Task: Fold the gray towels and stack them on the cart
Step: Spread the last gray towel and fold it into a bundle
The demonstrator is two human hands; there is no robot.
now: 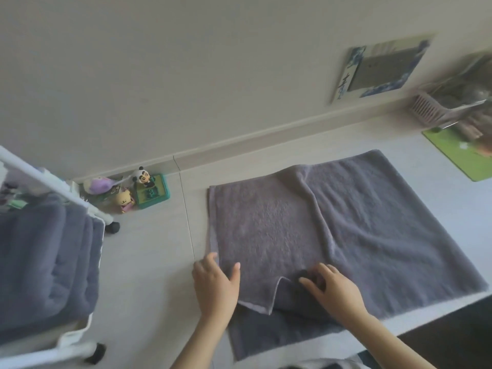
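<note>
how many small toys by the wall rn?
4, clustered at the baseboard beside the cart: panda, purple plush, pink figure, green block toy. More may hide behind the cart.

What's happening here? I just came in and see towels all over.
A person is folding a gray towel spread on the floor. The left hand grips the near left corner of the folded-over flap, and the right hand has its grip on the flap's near edge beside it. One fold is partly made. On the left, the white cart already holds a stack of folded gray towels. Small toys sit by the wall.
</note>
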